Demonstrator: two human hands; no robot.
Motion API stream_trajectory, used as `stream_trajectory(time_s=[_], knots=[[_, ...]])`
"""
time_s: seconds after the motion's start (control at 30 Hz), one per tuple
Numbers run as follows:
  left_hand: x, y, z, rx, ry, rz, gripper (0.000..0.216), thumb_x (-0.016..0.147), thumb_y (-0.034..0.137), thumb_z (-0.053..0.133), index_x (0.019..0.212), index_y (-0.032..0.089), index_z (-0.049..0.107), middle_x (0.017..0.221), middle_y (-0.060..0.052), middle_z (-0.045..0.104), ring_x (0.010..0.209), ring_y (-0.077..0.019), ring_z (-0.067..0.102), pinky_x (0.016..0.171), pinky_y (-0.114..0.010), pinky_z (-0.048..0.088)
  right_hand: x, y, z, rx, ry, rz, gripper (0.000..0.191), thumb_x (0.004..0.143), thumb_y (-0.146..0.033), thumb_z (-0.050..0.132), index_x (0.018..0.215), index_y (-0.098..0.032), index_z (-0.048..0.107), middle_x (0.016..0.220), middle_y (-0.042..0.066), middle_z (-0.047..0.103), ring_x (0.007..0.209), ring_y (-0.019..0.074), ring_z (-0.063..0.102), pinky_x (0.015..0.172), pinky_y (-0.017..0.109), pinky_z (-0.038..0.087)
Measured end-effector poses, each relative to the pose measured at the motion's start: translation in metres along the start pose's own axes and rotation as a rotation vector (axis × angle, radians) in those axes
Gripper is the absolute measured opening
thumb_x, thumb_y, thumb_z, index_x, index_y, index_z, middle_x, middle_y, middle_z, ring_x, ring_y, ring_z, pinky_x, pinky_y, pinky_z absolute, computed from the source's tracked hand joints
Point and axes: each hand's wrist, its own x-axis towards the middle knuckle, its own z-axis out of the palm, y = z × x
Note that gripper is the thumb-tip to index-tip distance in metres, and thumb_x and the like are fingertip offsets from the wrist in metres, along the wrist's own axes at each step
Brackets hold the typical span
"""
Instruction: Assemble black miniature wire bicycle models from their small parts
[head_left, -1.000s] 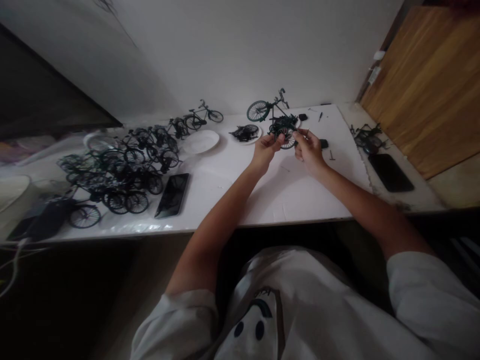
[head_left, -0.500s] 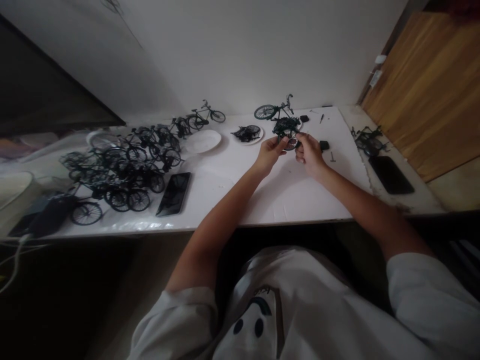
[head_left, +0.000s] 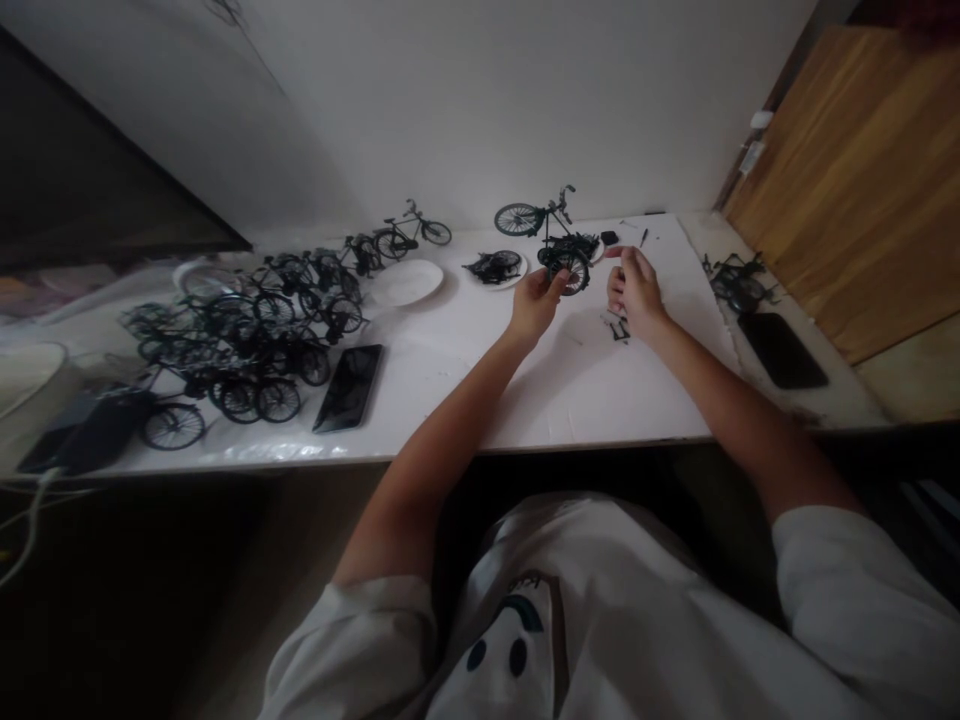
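One model bicycle [head_left: 559,232] pinched by its rear wheel in left hand [head_left: 534,302] grip; right hand [head_left: 637,290] beside it, grip can't tell. Finished bicycles [head_left: 240,340] crowd the counter [head_left: 585,390] at left, loose parts [head_left: 619,328] near: probably mid-assembly.

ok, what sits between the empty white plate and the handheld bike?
Head view: a small dish heaped with dark parts, between white plate and bike in left hand.

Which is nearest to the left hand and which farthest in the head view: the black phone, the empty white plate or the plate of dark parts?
1. plate of dark parts, just left of the left hand gripping the model bicycle.
2. empty white plate, farther left.
3. black phone, farthest left, toward the near edge of the table.
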Motion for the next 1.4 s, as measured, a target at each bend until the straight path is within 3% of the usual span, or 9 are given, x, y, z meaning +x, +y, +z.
stream_trajectory(time_s=[0.2, 0.3, 0.47, 0.6, 0.77, 0.97, 1.2, 1.3, 1.4], knots=[[0.000, -0.005, 0.002, 0.060, 0.037, 0.123, 0.037, 0.093, 0.057, 0.083, 0.090, 0.020, 0.080, 0.091, -0.008, 0.081, 0.083, -0.0179, 0.074, 0.075, -0.027, 0.056, 0.007, 0.003, -0.014, -0.262, -0.007, -0.183, 0.053, 0.095, -0.078, 0.072, 0.087, -0.026, 0.069, 0.068, -0.003, 0.053, 0.059, 0.0140, 0.051, 0.054, 0.027, 0.043], [-0.003, -0.004, 0.003, 0.082, 0.057, 0.141, 0.034, 0.095, 0.052, 0.083, 0.093, 0.018, 0.080, 0.092, -0.008, 0.080, 0.085, -0.0178, 0.073, 0.076, -0.027, 0.056, 0.012, 0.012, -0.020, -0.529, -0.016, -0.294, 0.052, 0.105, -0.066, 0.065, 0.075, -0.023, 0.071, 0.070, 0.001, 0.056, 0.071, 0.0181, 0.057, 0.071, 0.031, 0.048], [-0.004, -0.008, 0.002, 0.137, 0.052, 0.195, 0.038, 0.096, 0.056, 0.080, 0.092, 0.018, 0.080, 0.089, -0.008, 0.079, 0.082, -0.0173, 0.072, 0.072, -0.027, 0.055, 0.017, 0.031, -0.023, -0.906, -0.300, -0.259, 0.038, 0.109, -0.035, 0.059, 0.081, -0.020, 0.080, 0.080, 0.005, 0.072, 0.080, 0.0208, 0.064, 0.083, 0.034, 0.045], [-0.001, -0.015, 0.001, 0.205, 0.046, 0.238, 0.045, 0.099, 0.063, 0.074, 0.092, 0.019, 0.077, 0.087, -0.008, 0.079, 0.083, -0.0180, 0.075, 0.071, -0.027, 0.056, 0.011, 0.038, -0.021, -1.012, -0.439, -0.231, 0.027, 0.102, -0.036, 0.069, 0.090, -0.018, 0.084, 0.087, 0.007, 0.080, 0.081, 0.0223, 0.068, 0.077, 0.033, 0.046], [0.000, -0.018, 0.001, 0.270, 0.046, 0.252, 0.044, 0.102, 0.061, 0.071, 0.088, 0.019, 0.073, 0.084, -0.007, 0.077, 0.080, -0.0172, 0.075, 0.067, -0.027, 0.055, 0.002, 0.028, -0.017, -1.092, -0.402, -0.149, 0.028, 0.090, -0.035, 0.086, 0.112, -0.018, 0.087, 0.091, 0.007, 0.083, 0.077, 0.0211, 0.071, 0.076, 0.032, 0.049], [-0.001, -0.016, 0.002, 0.249, 0.033, 0.225, 0.040, 0.102, 0.056, 0.072, 0.086, 0.019, 0.073, 0.084, -0.007, 0.078, 0.080, -0.0164, 0.075, 0.065, -0.025, 0.054, -0.004, 0.017, -0.012, -1.177, -0.373, -0.089, 0.029, 0.086, -0.035, 0.090, 0.111, -0.021, 0.086, 0.094, 0.006, 0.084, 0.080, 0.0217, 0.073, 0.074, 0.032, 0.049], [0.000, -0.017, 0.004, 0.194, 0.025, 0.166, 0.042, 0.097, 0.059, 0.078, 0.086, 0.018, 0.075, 0.086, -0.007, 0.080, 0.075, -0.0147, 0.071, 0.062, -0.024, 0.053, -0.005, 0.005, -0.011, -1.216, -0.269, -0.216, 0.022, 0.098, -0.038, 0.071, 0.097, -0.020, 0.085, 0.100, 0.009, 0.084, 0.092, 0.0260, 0.074, 0.083, 0.035, 0.050], [0.001, -0.014, 0.004, 0.167, 0.041, 0.139, 0.040, 0.095, 0.057, 0.080, 0.086, 0.018, 0.076, 0.080, -0.006, 0.078, 0.071, -0.0136, 0.068, 0.059, -0.023, 0.049, 0.005, -0.007, -0.022, -1.251, -0.161, -0.305, 0.027, 0.103, -0.036, 0.063, 0.100, -0.020, 0.085, 0.109, 0.012, 0.084, 0.105, 0.0296, 0.071, 0.089, 0.038, 0.050], [0.001, -0.010, 0.004, 0.151, 0.044, 0.115, 0.037, 0.096, 0.054, 0.080, 0.087, 0.018, 0.077, 0.081, -0.006, 0.079, 0.072, -0.0134, 0.068, 0.060, -0.023, 0.049, 0.017, -0.021, -0.039, -1.299, -0.073, -0.301, 0.032, 0.105, -0.040, 0.061, 0.107, -0.019, 0.085, 0.107, 0.014, 0.083, 0.103, 0.0301, 0.071, 0.089, 0.039, 0.050]])
